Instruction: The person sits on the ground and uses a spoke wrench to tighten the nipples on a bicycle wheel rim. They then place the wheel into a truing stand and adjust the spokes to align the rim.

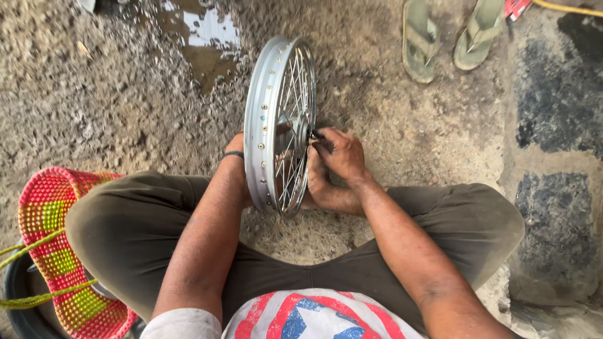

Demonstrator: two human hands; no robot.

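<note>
Seen from above: a silver spoked wheel (278, 125) standing upright on gravelly ground (125, 107), braced between bare feet. Right hand (340, 155) closed around a small dark tool (314, 135) at the hub. Left hand (237, 145) behind the rim — mostly hidden, grip impossible to tell. Nearby: woven red-and-green basket (53, 251), two sandals (449, 34), a puddle (201, 37).

Damp gravel ground (125, 94) with a puddle (201, 31), stone paving (553, 113) alongside.

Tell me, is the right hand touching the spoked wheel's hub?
Touching. The head view shows the right hand with fingertips pressed on the hub end of the spoked wheel.
</note>
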